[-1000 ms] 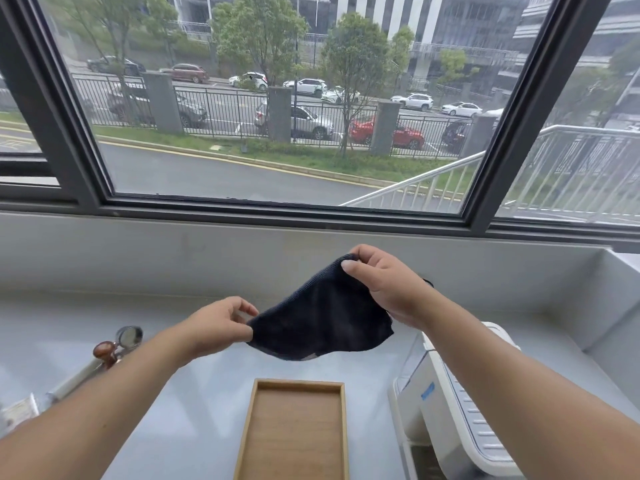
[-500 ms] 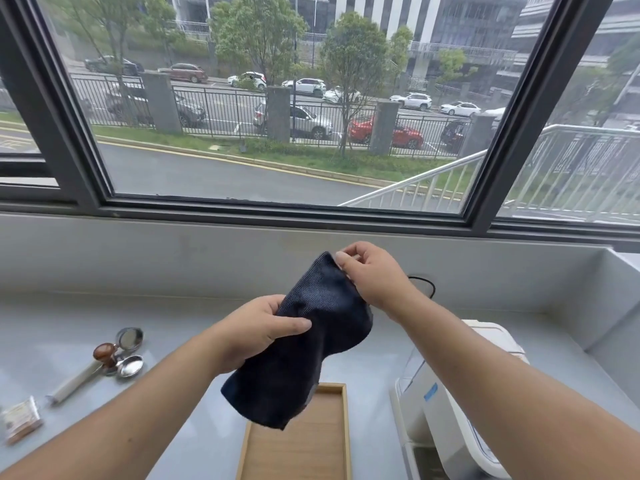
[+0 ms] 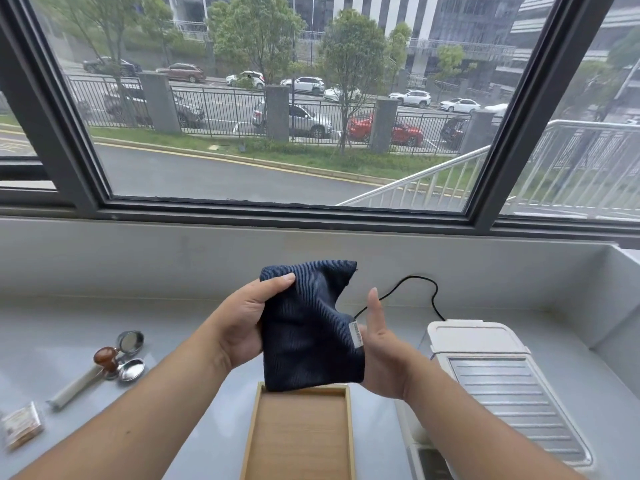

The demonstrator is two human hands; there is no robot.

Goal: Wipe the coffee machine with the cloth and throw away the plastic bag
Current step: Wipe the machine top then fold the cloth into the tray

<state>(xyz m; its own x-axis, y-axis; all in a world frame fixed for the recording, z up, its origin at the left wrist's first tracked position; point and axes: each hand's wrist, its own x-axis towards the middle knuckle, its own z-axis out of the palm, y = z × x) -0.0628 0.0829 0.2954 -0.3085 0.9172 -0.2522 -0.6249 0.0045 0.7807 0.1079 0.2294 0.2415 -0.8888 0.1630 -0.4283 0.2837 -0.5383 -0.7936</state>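
navy cloth (image 3: 308, 334) folded, left hand (image 3: 242, 323) grip clamped on its edge, right hand (image 3: 381, 355) open under it, white tag (image 3: 356, 336) text unreadable, coffee machine (image 3: 498, 375) at right

Single head-worn wide-angle view, forward and down over a grey counter (image 3: 194, 344), close, toward a window (image 3: 284, 98).

The cloth (image 3: 308, 330) is held between the left hand (image 3: 242, 320) and right hand (image 3: 377, 355), above the tray's (image 3: 254, 431) far end. The coffee machine (image 3: 498, 379) is placed right of the tray on the surface (image 3: 194, 327); spoons (image 3: 130, 355) and a packet (image 3: 21, 424) lie left.
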